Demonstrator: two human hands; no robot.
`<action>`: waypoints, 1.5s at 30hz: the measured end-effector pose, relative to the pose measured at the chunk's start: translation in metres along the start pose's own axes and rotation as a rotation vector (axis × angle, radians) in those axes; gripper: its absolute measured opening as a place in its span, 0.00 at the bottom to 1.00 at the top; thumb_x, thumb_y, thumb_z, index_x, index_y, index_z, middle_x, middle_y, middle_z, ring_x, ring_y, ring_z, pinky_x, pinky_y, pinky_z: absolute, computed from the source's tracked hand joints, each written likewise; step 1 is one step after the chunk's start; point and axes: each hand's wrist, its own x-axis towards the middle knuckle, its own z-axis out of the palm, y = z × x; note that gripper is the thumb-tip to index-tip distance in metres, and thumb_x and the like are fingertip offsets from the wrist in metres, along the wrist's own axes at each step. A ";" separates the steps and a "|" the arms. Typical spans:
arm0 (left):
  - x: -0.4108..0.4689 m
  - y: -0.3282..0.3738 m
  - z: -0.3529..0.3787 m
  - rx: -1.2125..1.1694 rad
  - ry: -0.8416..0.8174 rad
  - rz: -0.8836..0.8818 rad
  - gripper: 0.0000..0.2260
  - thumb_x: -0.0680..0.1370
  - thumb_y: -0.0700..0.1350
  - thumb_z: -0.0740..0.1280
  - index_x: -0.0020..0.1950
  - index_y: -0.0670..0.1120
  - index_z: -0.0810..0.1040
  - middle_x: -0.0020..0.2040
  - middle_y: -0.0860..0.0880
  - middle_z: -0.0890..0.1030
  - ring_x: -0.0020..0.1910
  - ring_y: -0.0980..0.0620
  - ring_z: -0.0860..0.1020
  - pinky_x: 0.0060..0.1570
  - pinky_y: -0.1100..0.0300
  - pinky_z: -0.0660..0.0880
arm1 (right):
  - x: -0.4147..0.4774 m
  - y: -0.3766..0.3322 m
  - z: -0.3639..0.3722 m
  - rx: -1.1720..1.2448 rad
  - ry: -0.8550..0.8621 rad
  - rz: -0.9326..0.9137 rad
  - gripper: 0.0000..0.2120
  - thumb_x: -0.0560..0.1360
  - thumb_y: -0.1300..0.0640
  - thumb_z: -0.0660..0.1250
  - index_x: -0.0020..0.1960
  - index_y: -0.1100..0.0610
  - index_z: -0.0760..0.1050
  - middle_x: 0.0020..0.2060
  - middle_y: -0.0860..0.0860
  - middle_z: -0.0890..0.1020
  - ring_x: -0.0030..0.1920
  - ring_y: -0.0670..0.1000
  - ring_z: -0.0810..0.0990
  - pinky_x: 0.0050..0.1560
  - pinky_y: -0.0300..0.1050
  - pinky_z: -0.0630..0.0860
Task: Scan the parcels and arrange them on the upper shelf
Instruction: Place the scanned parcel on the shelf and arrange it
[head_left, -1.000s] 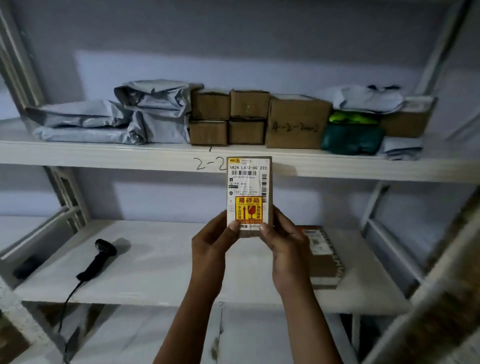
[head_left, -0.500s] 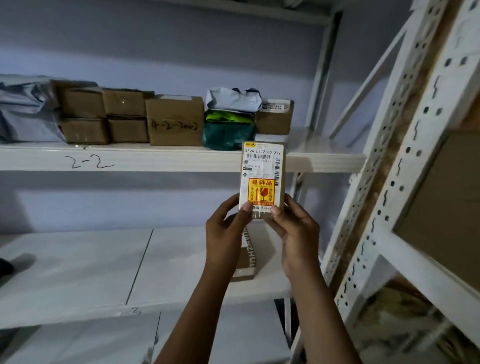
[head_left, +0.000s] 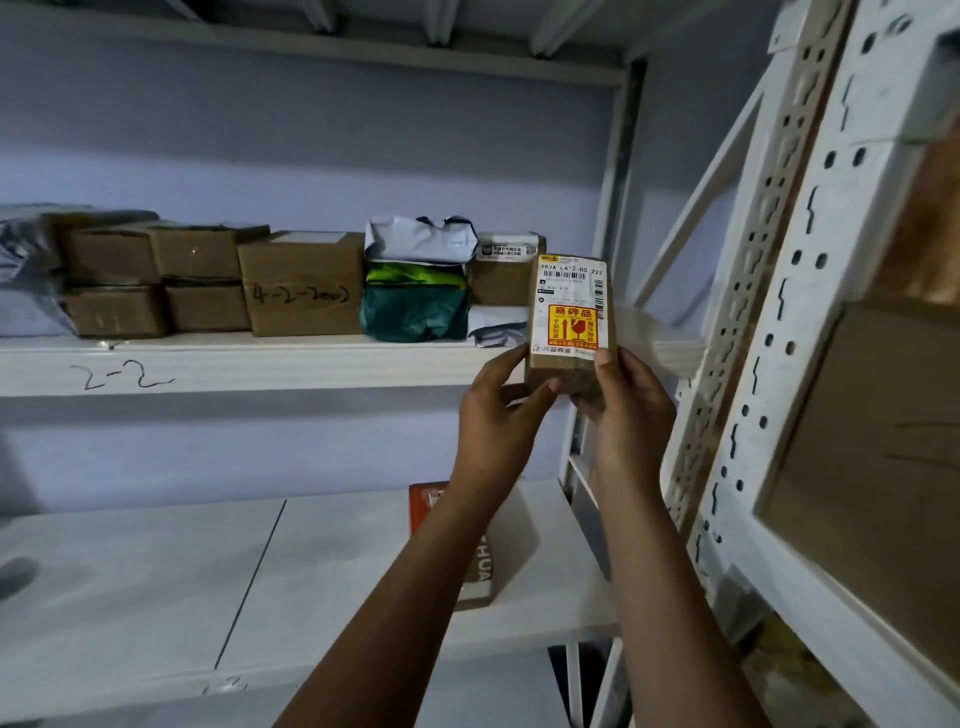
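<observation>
Cardboard parcel, upright with its label showing, is gripped at its lower end by left hand and right hand, before the right end of the white upper shelf; contact with it cannot be told. Stored boxes are ranged at 9 o'clock. Lower shelf lies at 7 o'clock, a perforated upright at 3 o'clock. Violet wall is seen behind.
</observation>
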 end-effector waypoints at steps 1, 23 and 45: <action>0.006 0.000 0.003 0.009 -0.005 0.025 0.21 0.80 0.42 0.73 0.72 0.51 0.77 0.66 0.50 0.82 0.56 0.51 0.85 0.56 0.47 0.83 | 0.005 -0.002 0.001 0.013 0.010 -0.003 0.09 0.81 0.57 0.70 0.59 0.52 0.84 0.54 0.54 0.87 0.55 0.55 0.86 0.48 0.48 0.85; 0.068 0.040 -0.168 0.264 0.334 0.311 0.20 0.79 0.46 0.74 0.70 0.46 0.78 0.61 0.49 0.82 0.55 0.56 0.83 0.52 0.60 0.83 | -0.039 -0.006 0.191 0.081 -0.273 -0.065 0.16 0.80 0.46 0.70 0.65 0.50 0.82 0.58 0.45 0.86 0.58 0.46 0.84 0.56 0.56 0.84; 0.119 0.071 -0.348 0.451 0.643 0.187 0.11 0.80 0.55 0.70 0.58 0.53 0.84 0.48 0.57 0.86 0.47 0.61 0.82 0.48 0.61 0.79 | -0.093 0.005 0.376 -0.096 -0.580 -0.079 0.06 0.79 0.48 0.71 0.55 0.43 0.82 0.49 0.48 0.88 0.48 0.52 0.88 0.48 0.58 0.86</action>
